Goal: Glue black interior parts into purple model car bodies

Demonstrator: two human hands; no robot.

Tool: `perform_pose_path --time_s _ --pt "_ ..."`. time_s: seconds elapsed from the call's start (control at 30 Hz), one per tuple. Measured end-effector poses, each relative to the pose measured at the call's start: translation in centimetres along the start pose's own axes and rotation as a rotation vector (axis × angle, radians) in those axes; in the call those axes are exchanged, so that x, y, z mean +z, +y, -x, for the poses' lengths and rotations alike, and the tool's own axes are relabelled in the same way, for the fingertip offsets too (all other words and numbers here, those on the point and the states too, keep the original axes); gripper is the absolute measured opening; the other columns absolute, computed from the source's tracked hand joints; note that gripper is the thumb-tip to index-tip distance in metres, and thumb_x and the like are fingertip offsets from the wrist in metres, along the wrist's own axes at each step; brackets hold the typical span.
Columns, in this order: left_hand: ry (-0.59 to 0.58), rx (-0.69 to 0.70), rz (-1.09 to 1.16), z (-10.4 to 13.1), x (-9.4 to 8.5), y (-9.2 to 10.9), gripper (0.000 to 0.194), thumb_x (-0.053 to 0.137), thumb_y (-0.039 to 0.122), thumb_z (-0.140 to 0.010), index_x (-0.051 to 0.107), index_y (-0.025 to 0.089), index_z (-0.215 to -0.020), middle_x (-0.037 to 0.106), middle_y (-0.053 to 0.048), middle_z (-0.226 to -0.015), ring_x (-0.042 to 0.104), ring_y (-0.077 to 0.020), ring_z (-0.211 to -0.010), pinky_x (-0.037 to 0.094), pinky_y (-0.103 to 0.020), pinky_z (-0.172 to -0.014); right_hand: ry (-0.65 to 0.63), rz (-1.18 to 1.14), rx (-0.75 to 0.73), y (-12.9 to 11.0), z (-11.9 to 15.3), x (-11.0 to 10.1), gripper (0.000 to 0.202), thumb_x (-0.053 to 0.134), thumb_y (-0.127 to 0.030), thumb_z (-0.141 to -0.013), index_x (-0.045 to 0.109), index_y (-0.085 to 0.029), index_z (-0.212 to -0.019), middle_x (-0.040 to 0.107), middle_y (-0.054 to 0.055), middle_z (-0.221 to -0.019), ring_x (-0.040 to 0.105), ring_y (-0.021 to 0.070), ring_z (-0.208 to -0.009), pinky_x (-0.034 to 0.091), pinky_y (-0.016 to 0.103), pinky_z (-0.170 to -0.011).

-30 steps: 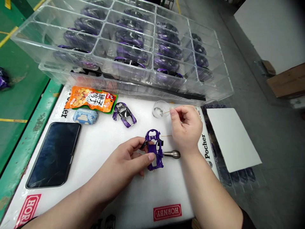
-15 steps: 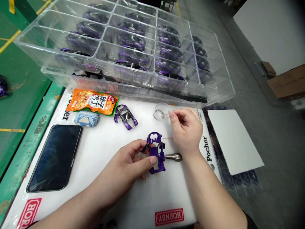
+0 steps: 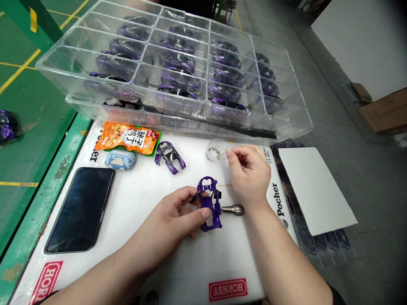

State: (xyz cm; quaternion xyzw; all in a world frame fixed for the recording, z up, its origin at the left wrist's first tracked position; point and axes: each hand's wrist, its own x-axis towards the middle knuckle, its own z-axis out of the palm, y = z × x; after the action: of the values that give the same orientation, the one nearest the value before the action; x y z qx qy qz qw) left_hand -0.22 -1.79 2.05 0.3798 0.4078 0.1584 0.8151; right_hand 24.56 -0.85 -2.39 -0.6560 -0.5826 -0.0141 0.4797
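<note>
Near the middle, a purple plastic car-body frame (image 3: 216,217) is pinched between the thumb and fingers of my left hand (image 3: 181,214). My right hand (image 3: 249,171) grips a thin stick (image 3: 223,153), whose tip is over a small clear round dish (image 3: 213,151). Another thin stick (image 3: 225,184) lies left of my right wrist. A metal tool with a bulbous handle (image 3: 234,209) lies just right of the purple frame, its other end hidden behind it. A second purple and black car body (image 3: 171,158) rests farther back on the white foam surface (image 3: 143,186).
Stacked clear compartment trays (image 3: 203,111) with purple car bodies span the back. To the left are an orange snack packet (image 3: 127,137), a blue patterned case (image 3: 121,160) and a black phone (image 3: 81,209). A white board (image 3: 314,190) lies on more trays at right.
The view has shifted slightly, so the trays and phone appear a little farther right. Both hands keep nearly the same pose and hold the same things.
</note>
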Motion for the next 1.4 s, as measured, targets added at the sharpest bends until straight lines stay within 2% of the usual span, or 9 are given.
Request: perform_pose_path --time_s 0.23,0.4,0.47,0.57,0.73,0.9,1.03,1.13,1.4 --pt "0.004 0.008 0.002 0.0 0.1 -0.1 0.051 0.098 0.057 -0.093 0.083 0.02 -0.124 0.081 -0.006 -0.106 0.063 -0.0171 -0.083 0.052 -0.027 -0.07 -0.005 -0.009 0.001 0.0 0.0 -0.1 0.017 0.082 -0.035 -0.112 0.08 -0.025 -0.099 0.077 0.002 -0.095 0.067 0.0209 -0.081 0.055 0.035 -0.073" --pt "0.015 0.007 0.015 0.0 0.2 -0.1 0.054 0.1 0.057 -0.09 0.083 0.02 -0.125 0.081 -0.006 -0.104 0.064 -0.0178 -0.084 0.052 -0.027 -0.07 0.088 -0.09 0.048 -0.3 -0.1 -0.6 0.015 0.084 -0.034 -0.11 0.082 -0.025 -0.099 0.075 0.002 -0.097 0.068 0.0196 -0.085 0.055 0.034 -0.074" --pt "0.015 0.014 0.013 0.0 0.1 -0.1 0.055 0.1 0.058 -0.09 0.084 0.019 -0.126 0.08 -0.007 -0.107 0.065 -0.0184 -0.087 0.053 -0.027 -0.07 0.137 -0.186 0.112 -0.4 -0.1 -0.8 0.015 0.087 -0.037 -0.109 0.084 -0.024 -0.101 0.075 0.002 -0.099 0.068 0.0187 -0.085 0.054 0.033 -0.074" --pt "0.005 0.021 0.017 0.0 0.0 -0.2 0.055 0.1 0.058 -0.091 0.083 0.019 -0.126 0.08 -0.006 -0.108 0.065 -0.0171 -0.085 0.053 -0.027 -0.07 0.182 -0.434 0.251 -0.9 0.2 -1.2 0.019 0.092 -0.04 -0.104 0.082 -0.024 -0.104 0.072 -0.001 -0.091 0.064 0.0152 -0.073 0.052 0.031 -0.068" --pt "-0.027 0.039 0.035 0.0 0.0 -0.5 0.047 0.097 0.053 -0.094 0.083 0.019 -0.123 0.08 -0.005 -0.106 0.063 -0.0139 -0.078 0.053 -0.026 -0.069 0.164 -0.749 0.408 -3.4 1.5 -2.1 0.03 0.098 -0.045 -0.099 0.076 -0.025 -0.103 0.068 -0.005 -0.082 0.061 0.0124 -0.061 0.051 0.028 -0.059" --pt "-0.017 0.041 0.043 0.0 0.1 -0.3 0.052 0.101 0.053 -0.089 0.082 0.018 -0.122 0.078 -0.004 -0.103 0.066 -0.0159 -0.08 0.054 -0.027 -0.069 0.117 -0.781 0.28 -5.6 2.6 -2.9 0.019 0.094 -0.034 -0.104 0.078 -0.024 -0.103 0.071 -0.001 -0.092 0.063 0.012 -0.061 0.053 0.03 -0.056" --pt "-0.015 0.035 0.051 0.0 0.2 -0.1 0.05 0.102 0.051 -0.086 0.082 0.018 -0.119 0.077 -0.004 -0.105 0.068 -0.0171 -0.083 0.056 -0.027 -0.068 -0.016 -0.701 0.15 -5.6 3.0 -3.0 0.008 0.087 -0.026 -0.109 0.08 -0.024 -0.107 0.071 0.001 -0.094 0.067 0.0147 -0.068 0.055 0.032 -0.06" --pt "-0.021 0.037 0.055 0.0 0.2 -0.1 0.05 0.102 0.05 -0.086 0.082 0.018 -0.119 0.077 -0.004 -0.104 0.069 -0.0173 -0.083 0.056 -0.027 -0.068 -0.062 -0.632 0.07 -5.4 3.1 -2.9 0.005 0.084 -0.024 -0.11 0.079 -0.024 -0.108 0.071 0.002 -0.096 0.07 0.0177 -0.075 0.055 0.034 -0.062" --pt "-0.026 0.049 0.052 -0.1 0.2 -0.2 0.044 0.1 0.045 -0.09 0.083 0.019 -0.121 0.077 -0.003 -0.106 0.069 -0.0168 -0.085 0.056 -0.027 -0.068 -0.17 -0.529 0.027 -6.0 3.4 -3.3 0.008 0.082 -0.017 -0.11 0.078 -0.025 -0.11 0.074 0.001 -0.097 0.07 0.0182 -0.08 0.055 0.035 -0.069"
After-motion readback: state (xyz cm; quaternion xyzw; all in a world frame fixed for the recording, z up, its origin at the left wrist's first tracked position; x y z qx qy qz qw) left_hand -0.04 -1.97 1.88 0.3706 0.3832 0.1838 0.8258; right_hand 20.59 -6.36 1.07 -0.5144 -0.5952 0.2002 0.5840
